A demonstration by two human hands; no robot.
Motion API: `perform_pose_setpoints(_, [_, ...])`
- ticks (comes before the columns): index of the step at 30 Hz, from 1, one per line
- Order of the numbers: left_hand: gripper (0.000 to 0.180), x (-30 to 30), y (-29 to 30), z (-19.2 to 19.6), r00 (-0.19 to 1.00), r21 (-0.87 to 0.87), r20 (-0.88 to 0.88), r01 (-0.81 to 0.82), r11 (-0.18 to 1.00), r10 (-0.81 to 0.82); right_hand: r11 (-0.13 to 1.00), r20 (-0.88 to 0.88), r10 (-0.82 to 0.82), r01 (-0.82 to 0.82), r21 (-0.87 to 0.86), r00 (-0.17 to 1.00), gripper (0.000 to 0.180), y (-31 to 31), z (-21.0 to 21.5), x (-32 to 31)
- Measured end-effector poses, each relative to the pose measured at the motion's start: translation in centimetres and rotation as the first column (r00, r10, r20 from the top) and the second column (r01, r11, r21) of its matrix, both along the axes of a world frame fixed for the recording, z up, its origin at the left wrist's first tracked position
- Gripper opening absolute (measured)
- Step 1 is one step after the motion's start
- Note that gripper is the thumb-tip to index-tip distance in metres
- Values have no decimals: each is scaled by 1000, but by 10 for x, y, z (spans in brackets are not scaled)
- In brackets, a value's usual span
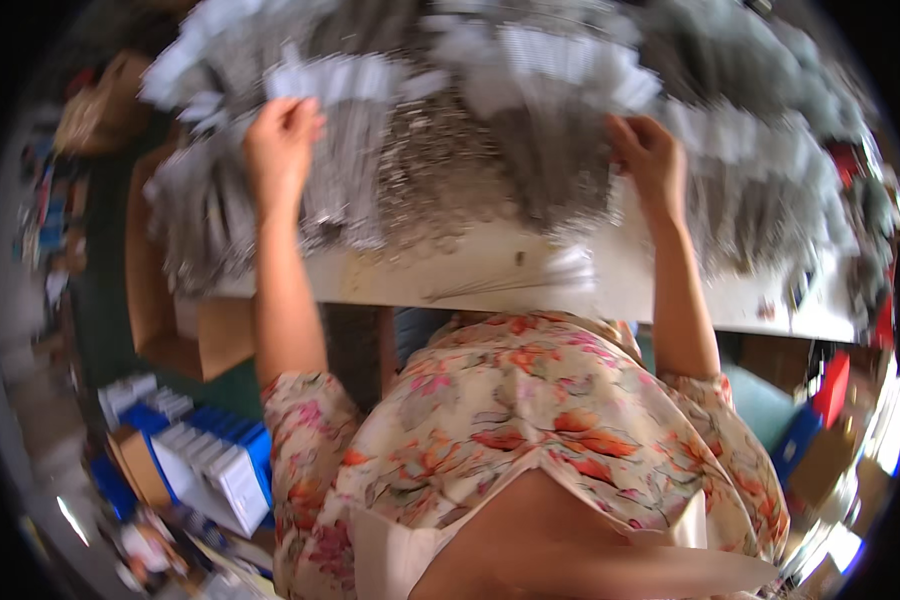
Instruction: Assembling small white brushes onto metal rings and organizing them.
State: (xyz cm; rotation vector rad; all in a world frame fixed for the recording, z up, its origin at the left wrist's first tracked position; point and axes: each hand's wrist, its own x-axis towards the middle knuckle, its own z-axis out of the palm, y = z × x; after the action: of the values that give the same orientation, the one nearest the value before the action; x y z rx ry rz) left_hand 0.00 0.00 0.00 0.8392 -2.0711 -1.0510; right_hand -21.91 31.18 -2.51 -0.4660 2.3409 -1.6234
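Observation:
My left hand (pixel 281 150) is at the left bundle (pixel 345 150) of thin grey wire pieces with pale, brush-like ends. Its fingers are curled together; what they hold, if anything, is blurred. My right hand (pixel 654 160) is raised beside the right edge of a second, similar bundle (pixel 550 150), thumb and fingers pressed together on something I cannot make out. Between the two bundles lies a loose heap of small wire loops (pixel 435 180). Nearer me, a few thin wire pieces with a whitish end (pixel 568 270) rest on the white table (pixel 370 275).
More bundles of the same pieces stand at the right (pixel 760 190), the far left (pixel 205 200) and the back. An open cardboard box (pixel 225 340) is by the table's left edge. Blue and white boxes (pixel 210 470) sit lower left; a red box (pixel 832 388) is at right.

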Motion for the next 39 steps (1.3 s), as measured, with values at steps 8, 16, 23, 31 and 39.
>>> perform_pose_setpoints(8, [14,64,-29,59,834,195,-455,-249,949,313,968,171,36,8,-249,985,20,-21,-6,-15])
perform_pose_setpoints(16, [33,111,-113,-30,757,-330,592,-87,940,278,844,-4,-145,122,-522,989,24,5,37,-16])
perform_pose_setpoints(23, [23,185,-204,-65,806,-66,542,-241,968,237,989,-377,-149,132,-71,914,19,92,65,-64])
perform_pose_setpoints(31, [19,146,-171,-46,752,-71,617,-241,968,232,840,-527,-10,293,457,850,21,117,26,-37])
perform_pose_setpoints(39, [15,129,-160,-32,730,-31,652,-244,969,204,893,-455,-9,212,396,890,16,125,35,-45])
